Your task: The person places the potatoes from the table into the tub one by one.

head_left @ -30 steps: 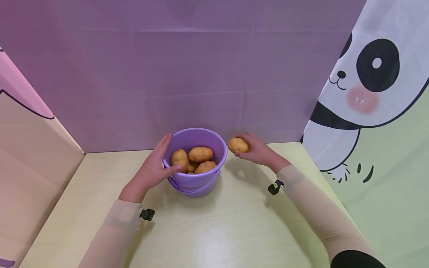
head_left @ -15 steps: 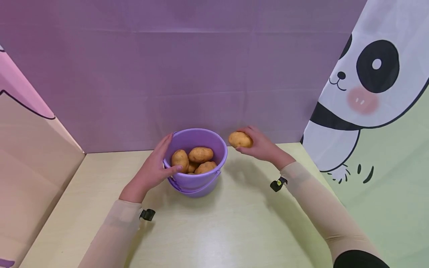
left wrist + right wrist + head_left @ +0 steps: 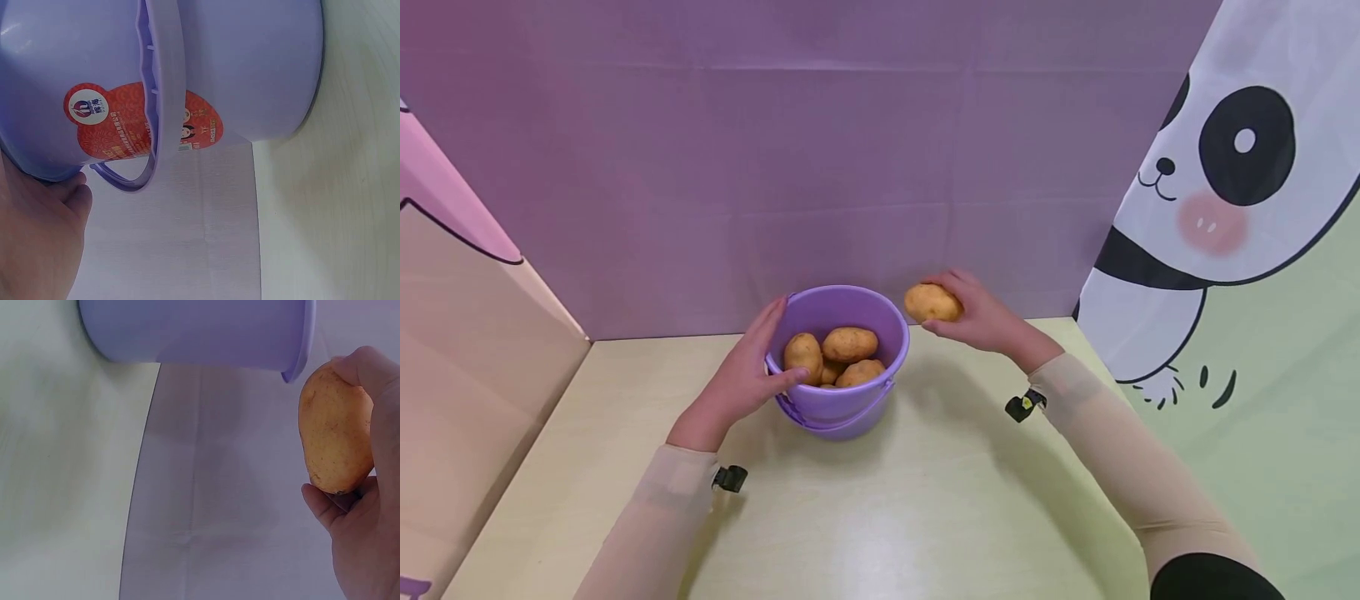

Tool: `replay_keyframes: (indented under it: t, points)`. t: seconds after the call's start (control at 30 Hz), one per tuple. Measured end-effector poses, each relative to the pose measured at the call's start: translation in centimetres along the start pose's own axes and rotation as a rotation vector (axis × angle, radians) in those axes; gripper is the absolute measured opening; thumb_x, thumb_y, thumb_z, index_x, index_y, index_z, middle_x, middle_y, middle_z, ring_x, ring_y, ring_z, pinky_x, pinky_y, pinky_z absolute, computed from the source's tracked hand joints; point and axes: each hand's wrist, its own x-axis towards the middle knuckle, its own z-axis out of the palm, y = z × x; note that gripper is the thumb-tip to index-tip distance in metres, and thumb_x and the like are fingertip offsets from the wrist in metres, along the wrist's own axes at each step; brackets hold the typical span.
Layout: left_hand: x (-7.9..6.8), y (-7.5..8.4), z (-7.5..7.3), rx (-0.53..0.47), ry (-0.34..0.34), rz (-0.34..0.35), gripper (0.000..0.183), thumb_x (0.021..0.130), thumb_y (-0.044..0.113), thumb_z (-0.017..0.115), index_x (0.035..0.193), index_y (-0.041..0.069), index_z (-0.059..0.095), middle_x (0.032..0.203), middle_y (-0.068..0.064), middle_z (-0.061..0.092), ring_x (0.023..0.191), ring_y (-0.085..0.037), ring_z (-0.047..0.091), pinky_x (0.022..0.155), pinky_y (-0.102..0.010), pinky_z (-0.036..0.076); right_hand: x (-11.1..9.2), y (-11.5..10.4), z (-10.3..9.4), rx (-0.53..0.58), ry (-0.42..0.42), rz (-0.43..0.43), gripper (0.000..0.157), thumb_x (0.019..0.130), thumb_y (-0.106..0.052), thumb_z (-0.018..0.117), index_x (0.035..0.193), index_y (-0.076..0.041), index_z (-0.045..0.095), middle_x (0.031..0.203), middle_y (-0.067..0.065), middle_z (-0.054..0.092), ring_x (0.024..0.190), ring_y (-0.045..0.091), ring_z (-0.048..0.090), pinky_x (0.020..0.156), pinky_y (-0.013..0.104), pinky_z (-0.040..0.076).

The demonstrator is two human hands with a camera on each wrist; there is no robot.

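A purple bucket (image 3: 838,410) with its handle hanging down stands near the back of the table. Several potatoes (image 3: 850,343) lie inside it. My left hand (image 3: 741,379) holds the bucket's left rim, thumb over the near edge and fingers along the far side. In the left wrist view, that hand (image 3: 40,231) meets the rim below a red label (image 3: 115,122). To the right of the bucket and above the table, my right hand (image 3: 981,317) grips a single potato (image 3: 933,302) between thumb and fingers. This potato (image 3: 334,428) is apart from the bucket's rim.
The pale wooden table (image 3: 865,525) reaches back to a purple cloth wall (image 3: 850,167) close behind the bucket. A printed panda panel (image 3: 1217,208) borders the right side, and a beige and pink panel (image 3: 475,358) borders the left.
My right hand has lifted the potato higher, first slightly right and then back left beside the bucket's rim. My left hand and the bucket have stayed in place.
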Motion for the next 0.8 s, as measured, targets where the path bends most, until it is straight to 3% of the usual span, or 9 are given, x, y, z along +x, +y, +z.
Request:
replay_keyframes:
  t: [0.3,0.8]
  points:
    - [0.0,0.0,0.0,-0.005,-0.004,-0.014,0.114,0.093,0.033,0.086,0.179,0.011,0.014,0.185,-0.012,0.012,0.169,-0.042,0.015,0.131,-0.071,0.020,1.0,-1.7,-0.2,-0.019,-0.007,-0.082,0.063,0.093,-0.024,0.090,0.148,-0.008,0.065,0.131,0.011,0.062,0.114,0.028,0.058,0.093,0.044,0.054]
    - [0.3,-0.6,-0.2,0.002,-0.006,-0.003,0.114,0.093,0.034,0.086,0.179,0.010,0.015,0.185,-0.012,0.012,0.169,-0.043,0.015,0.131,-0.071,0.019,3.5,-4.7,0.7,-0.019,-0.112,-0.139,0.068,0.094,-0.028,0.088,0.153,-0.007,0.063,0.139,0.008,0.061,0.124,0.025,0.056,0.100,0.042,0.054]
